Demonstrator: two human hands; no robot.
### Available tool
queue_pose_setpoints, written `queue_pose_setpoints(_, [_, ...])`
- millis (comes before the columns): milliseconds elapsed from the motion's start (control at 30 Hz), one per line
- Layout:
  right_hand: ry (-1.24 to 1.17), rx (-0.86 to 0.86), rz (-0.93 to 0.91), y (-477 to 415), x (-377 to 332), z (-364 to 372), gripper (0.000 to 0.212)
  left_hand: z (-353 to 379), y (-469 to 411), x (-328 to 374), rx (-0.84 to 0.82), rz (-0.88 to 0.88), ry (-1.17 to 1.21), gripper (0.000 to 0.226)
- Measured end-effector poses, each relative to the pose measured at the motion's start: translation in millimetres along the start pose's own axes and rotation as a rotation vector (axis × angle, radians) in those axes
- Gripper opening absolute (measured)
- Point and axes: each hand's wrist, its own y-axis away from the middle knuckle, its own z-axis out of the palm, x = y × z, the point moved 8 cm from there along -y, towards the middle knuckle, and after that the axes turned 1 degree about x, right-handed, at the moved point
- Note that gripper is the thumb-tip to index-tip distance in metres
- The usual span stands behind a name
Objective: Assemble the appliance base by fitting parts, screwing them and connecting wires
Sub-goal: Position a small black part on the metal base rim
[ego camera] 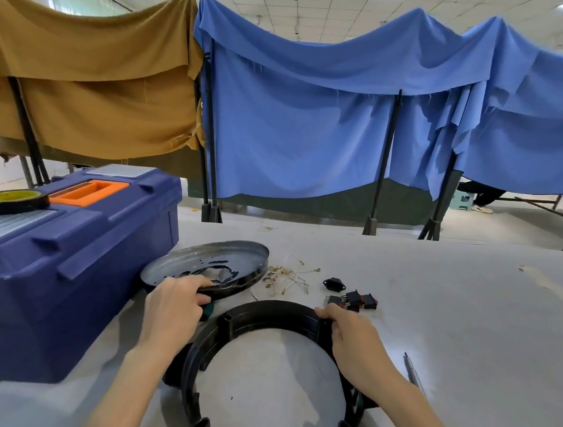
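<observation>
A black plastic base ring point(246, 316) lies on the white table in front of me. My right hand point(352, 340) grips its far right rim. A round dark metal plate point(206, 264) sits tilted behind it, its left side leaning by the toolbox. My left hand point(175, 306) holds the plate's near edge, fingers curled over the rim; something dark green shows just under the fingers. A bundle of thin wires point(284, 275) lies right of the plate. Small black switches and a socket point(351, 297) lie beyond the ring.
A large blue toolbox point(72, 262) with an orange handle stands at the left, a roll of black tape point(11, 201) on its lid. A thin metal tool point(413, 370) lies right of the ring. Blue and tan cloths hang on frames behind the table.
</observation>
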Motion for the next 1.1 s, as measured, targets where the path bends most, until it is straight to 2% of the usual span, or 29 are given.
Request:
queue_pose_setpoints(133, [-0.04, 0.005, 0.004, 0, -2, -3, 0.047, -19, 2, 30, -0.021, 0.067, 0.006, 0.029])
queue_pose_setpoints(267, [-0.133, -0.083, -0.001, -2, 0, -6, 0.047, -46, 7, 73, -0.083, 0.199, -0.077, 0.024])
queue_pose_setpoints(367, [-0.389, -0.039, 0.062, -3, 4, -22, 0.031, -60, 17, 104, -0.177, 0.289, -0.226, 0.019])
queue_pose_setpoints(467, [-0.699, 0.105, 0.201, -4, 14, -48, 0.052, -59, 36, 132, -0.279, 0.361, -0.388, 0.018])
queue_pose_setpoints(567, [-0.85, -0.01, 0.279, -4, 16, -55, 0.067, -51, 55, 153, -0.344, 0.423, -0.444, 0.015])
queue_pose_setpoints(633, [-0.819, -0.097, 0.269, -1, 12, -54, 0.051, -48, 65, 163, -0.389, 0.461, -0.441, 0.003])
queue_pose_setpoints(700, [-0.721, -0.128, 0.204, -1, 8, -54, 0.024, -47, 74, 171, -0.386, 0.524, -0.42, 0.02])
queue_pose_setpoints(733, [-0.681, -0.132, 0.184, -1, 8, -55, 0.021, -47, 79, 174, -0.392, 0.557, -0.408, 0.025])
queue_pose_setpoints(833, [-0.561, -0.155, 0.144, 2, 7, -58, 0.027, -43, 92, 181, -0.474, 0.605, -0.324, 0.006])
queue_pose_setpoints(933, [-0.447, -0.176, 0.085, 3, 5, -62, 0.021, -37, 102, 187, -0.521, 0.658, -0.265, 0.007])
queue_pose_setpoints(1100, [-0.398, -0.243, 0.061, 8, 6, -64, 0.028, -23, 107, 186, -0.582, 0.666, -0.17, 0.017])
